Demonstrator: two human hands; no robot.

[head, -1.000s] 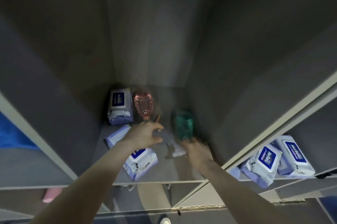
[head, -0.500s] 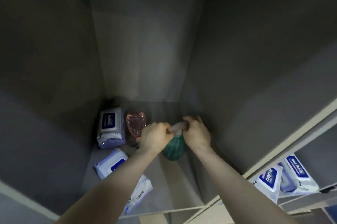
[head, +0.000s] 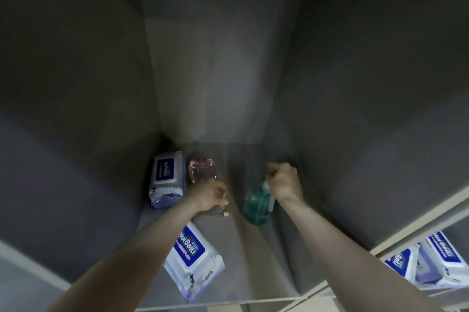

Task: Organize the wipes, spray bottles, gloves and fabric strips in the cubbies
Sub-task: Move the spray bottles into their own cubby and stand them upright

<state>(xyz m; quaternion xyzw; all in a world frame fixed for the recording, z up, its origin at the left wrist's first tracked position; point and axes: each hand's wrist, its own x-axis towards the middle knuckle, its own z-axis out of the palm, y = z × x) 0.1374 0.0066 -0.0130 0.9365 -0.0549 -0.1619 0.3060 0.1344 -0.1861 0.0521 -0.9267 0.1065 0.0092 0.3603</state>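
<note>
Both my arms reach into a grey cubby. My right hand point(head: 283, 179) is closed around the white trigger head of a green spray bottle point(head: 256, 206), which stands near the cubby's right wall. My left hand point(head: 212, 193) grips the head of a pink spray bottle point(head: 201, 168) lying on the floor of the cubby, base toward the back. One wipes pack point(head: 167, 181) lies at the back left. Another wipes pack point(head: 194, 259) lies near the front, partly under my left forearm.
The cubby's grey floor point(head: 253, 261) has bare room between the two bottles and in front of the green one. The cubby to the right holds two more wipes packs point(head: 429, 263). A pale front rim point(head: 228, 302) marks the shelf edge.
My hands have separated: the left one let go of the green bottle and took the pink bottle's head. The right hand keeps the green bottle, now nearer the right wall.
</note>
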